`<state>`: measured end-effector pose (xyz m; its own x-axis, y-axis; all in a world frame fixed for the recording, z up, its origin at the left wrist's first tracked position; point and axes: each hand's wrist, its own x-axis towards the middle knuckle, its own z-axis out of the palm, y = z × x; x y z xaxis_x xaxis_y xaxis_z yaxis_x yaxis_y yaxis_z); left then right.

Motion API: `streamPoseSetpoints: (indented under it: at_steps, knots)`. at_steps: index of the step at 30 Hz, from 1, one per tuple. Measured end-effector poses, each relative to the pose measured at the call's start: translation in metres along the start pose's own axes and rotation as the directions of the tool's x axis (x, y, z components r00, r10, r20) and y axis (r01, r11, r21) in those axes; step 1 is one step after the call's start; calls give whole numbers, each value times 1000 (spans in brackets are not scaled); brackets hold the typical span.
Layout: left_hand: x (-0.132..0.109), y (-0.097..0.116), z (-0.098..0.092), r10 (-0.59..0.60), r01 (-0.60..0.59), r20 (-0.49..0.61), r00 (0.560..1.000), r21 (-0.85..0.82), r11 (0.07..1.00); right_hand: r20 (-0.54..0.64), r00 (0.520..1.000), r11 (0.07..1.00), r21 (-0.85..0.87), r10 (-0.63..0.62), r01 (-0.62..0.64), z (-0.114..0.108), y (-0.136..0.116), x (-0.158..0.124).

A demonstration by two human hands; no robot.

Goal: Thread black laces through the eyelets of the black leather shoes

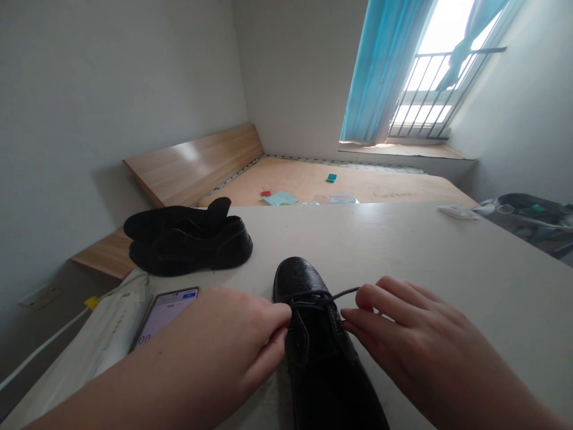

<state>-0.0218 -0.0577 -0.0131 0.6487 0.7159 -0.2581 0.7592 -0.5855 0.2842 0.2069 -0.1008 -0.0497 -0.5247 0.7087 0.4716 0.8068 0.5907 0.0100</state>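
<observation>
Pinching thin laces (344, 292), both hands (246, 334) (414, 331) flank a rounded, pebbled shoe (323, 355).

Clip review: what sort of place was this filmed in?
Probably a bedroom: beyond the white tabletop there's a glossy light-wood headboard beside what looks like a flat tan mattress, with a long bright-blue fabric curtain at the window.

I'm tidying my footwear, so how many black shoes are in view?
3. The laced shoe is between the left hand and right hand; a near shoe and a partly hidden rear shoe lie together at the table's far left.
</observation>
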Motion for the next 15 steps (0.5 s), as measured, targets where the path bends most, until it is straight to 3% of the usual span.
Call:
streamPoseSetpoints:
  at_steps: [4,9,12,15]
  knots:
    - [1,2,4,2,-7,-58,998,-74,997,16,1000,999,-30,26,-26,0,-11,-6]
    - [-2,4,5,-73,64,-106,992,-92,994,111,983,967,195,146,-166,-1,-15,-9]
    - [-5,6,8,-36,31,-115,993,-44,999,118,972,922,312,202,-230,0,-13,-8]
    - [-8,8,14,-9,6,-170,985,-15,1000,133,962,909,317,240,-271,4,-10,-8]
